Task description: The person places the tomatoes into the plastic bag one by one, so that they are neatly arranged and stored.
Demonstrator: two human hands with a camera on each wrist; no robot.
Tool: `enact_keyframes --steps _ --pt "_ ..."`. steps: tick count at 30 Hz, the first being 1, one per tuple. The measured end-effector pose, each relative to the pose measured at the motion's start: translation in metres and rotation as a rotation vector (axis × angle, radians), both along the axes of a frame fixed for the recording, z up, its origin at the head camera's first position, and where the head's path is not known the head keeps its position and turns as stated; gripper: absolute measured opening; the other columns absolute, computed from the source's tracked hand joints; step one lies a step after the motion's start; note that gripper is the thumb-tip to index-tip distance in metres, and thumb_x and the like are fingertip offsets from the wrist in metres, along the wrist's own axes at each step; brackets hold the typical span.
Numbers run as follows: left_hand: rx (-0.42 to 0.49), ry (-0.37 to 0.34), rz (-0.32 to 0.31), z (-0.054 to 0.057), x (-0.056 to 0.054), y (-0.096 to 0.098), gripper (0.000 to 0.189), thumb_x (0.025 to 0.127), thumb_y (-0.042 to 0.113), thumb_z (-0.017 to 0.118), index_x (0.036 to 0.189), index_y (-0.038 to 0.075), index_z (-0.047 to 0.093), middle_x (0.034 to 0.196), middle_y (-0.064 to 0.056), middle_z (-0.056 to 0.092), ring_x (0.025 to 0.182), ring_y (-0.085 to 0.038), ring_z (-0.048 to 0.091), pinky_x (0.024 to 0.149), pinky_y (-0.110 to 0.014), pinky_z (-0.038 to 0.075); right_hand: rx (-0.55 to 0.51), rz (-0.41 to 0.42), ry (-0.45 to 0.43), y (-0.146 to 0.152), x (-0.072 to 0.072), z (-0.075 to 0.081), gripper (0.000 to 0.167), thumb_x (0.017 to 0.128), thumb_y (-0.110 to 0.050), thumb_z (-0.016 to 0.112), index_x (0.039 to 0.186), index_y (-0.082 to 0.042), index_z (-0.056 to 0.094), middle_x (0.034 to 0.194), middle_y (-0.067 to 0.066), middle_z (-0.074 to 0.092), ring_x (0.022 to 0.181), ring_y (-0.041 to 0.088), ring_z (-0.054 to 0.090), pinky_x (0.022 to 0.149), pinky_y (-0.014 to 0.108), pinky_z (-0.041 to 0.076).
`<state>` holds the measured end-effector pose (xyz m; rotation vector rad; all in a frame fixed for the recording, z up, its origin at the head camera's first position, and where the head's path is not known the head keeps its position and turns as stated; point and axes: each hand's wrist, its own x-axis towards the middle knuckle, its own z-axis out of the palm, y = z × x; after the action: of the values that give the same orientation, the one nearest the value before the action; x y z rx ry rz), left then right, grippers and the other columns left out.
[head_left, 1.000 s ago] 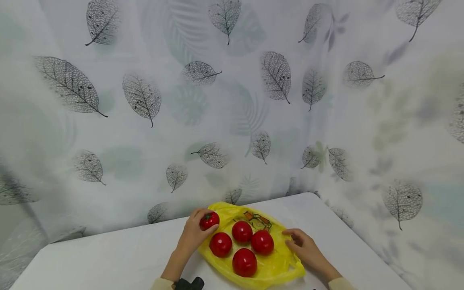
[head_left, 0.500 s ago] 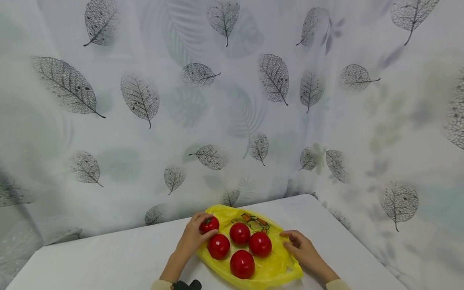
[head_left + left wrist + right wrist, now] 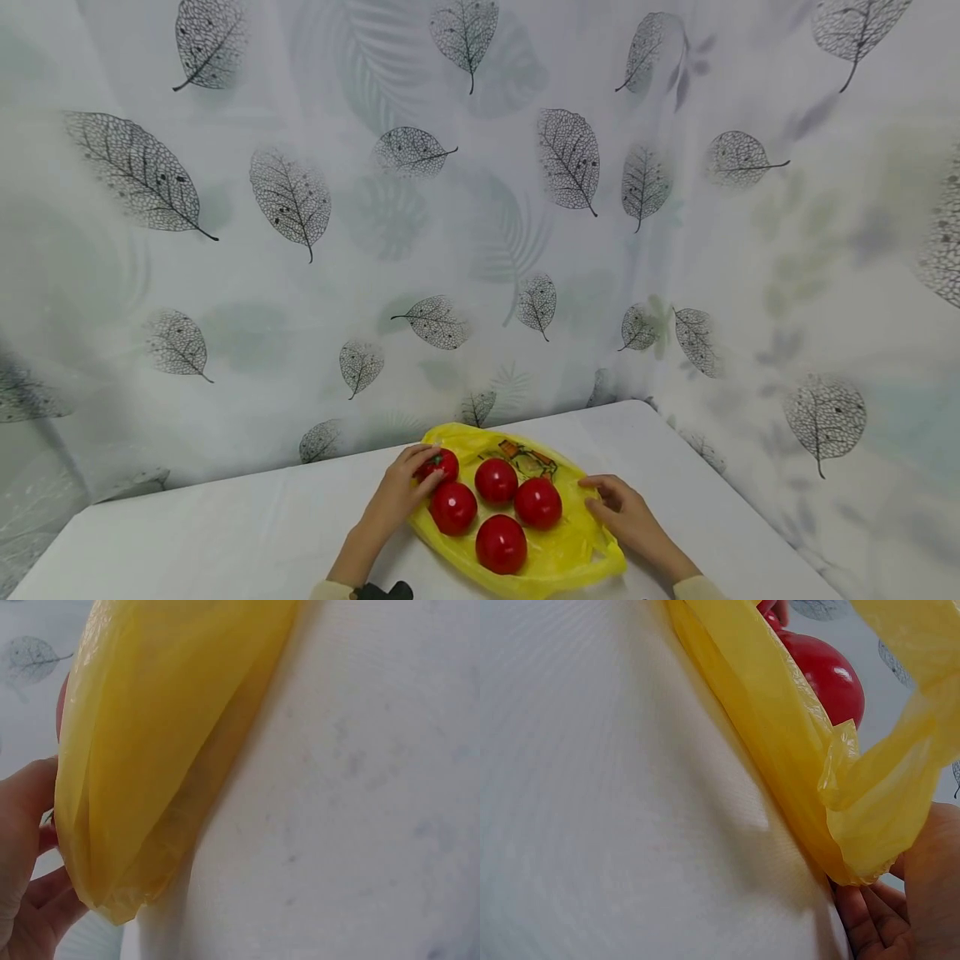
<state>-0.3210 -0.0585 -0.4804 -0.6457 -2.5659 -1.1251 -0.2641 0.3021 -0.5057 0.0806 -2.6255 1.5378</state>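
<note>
A yellow plastic bag [image 3: 570,550] lies spread on the white table with several red tomatoes on it. My left hand [image 3: 393,496] holds a tomato [image 3: 447,467] with a green stem end at the bag's back left, fingers above and thumb below. Just in front of it sits another tomato [image 3: 453,508]. A third tomato [image 3: 496,482], one to its right [image 3: 537,503] and a front one [image 3: 501,544] rest apart from my hands. My right hand [image 3: 633,521] grips the bag's right edge; in the right wrist view its fingers [image 3: 874,919] curl under the plastic.
The white table [image 3: 225,533] reaches back to a leaf-printed curtain [image 3: 480,250], which also runs along the right side. A black wrist device [image 3: 384,591] sits by my left sleeve. Clear plastic film [image 3: 30,533] hangs at the far left.
The held tomato has come down and slightly right, onto the bag beside the others, and shows more between my left fingers. My right hand stays at the bag's edge.
</note>
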Motion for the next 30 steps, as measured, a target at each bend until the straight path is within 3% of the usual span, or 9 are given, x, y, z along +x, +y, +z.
enact_keyframes --steps 8,15,24,30 --pt "-0.009 -0.039 -0.018 -0.003 0.005 -0.004 0.044 0.097 0.018 0.061 0.137 0.001 0.052 0.135 -0.022 0.054 0.124 -0.039 0.053 0.097 -0.049 0.048 0.004 -0.006 -0.009 -0.003 0.0 0.0 0.027 0.092 -0.018 0.066 0.117 -0.008 0.064 0.121 0.008 0.06 0.09 0.016 0.052 0.076 0.021 0.049" --pt "-0.019 -0.062 -0.074 -0.002 0.008 -0.007 0.044 0.1 0.012 0.054 0.142 0.002 0.046 0.14 -0.023 0.048 0.13 -0.042 0.047 0.103 -0.054 0.042 0.007 -0.002 0.0 -0.001 0.0 0.0 0.028 0.092 -0.019 0.066 0.118 -0.008 0.064 0.124 0.01 0.06 0.091 0.016 0.054 0.076 0.02 0.05" --pt "-0.024 -0.055 -0.076 -0.003 0.014 -0.022 0.045 0.095 0.015 0.063 0.137 0.006 0.05 0.137 -0.02 0.049 0.127 -0.038 0.05 0.101 -0.05 0.046 0.03 -0.016 -0.027 -0.006 0.002 0.003 0.027 0.093 -0.017 0.066 0.119 -0.009 0.064 0.125 0.007 0.061 0.102 0.016 0.055 0.087 0.026 0.052" --pt "-0.051 -0.075 -0.015 0.003 0.024 -0.038 0.046 0.094 0.019 0.065 0.136 0.009 0.051 0.138 -0.013 0.05 0.129 -0.036 0.048 0.104 -0.055 0.041 0.057 -0.016 -0.02 -0.004 0.003 0.004 0.029 0.093 -0.018 0.066 0.12 -0.007 0.063 0.126 0.01 0.06 0.105 0.02 0.056 0.091 0.034 0.053"
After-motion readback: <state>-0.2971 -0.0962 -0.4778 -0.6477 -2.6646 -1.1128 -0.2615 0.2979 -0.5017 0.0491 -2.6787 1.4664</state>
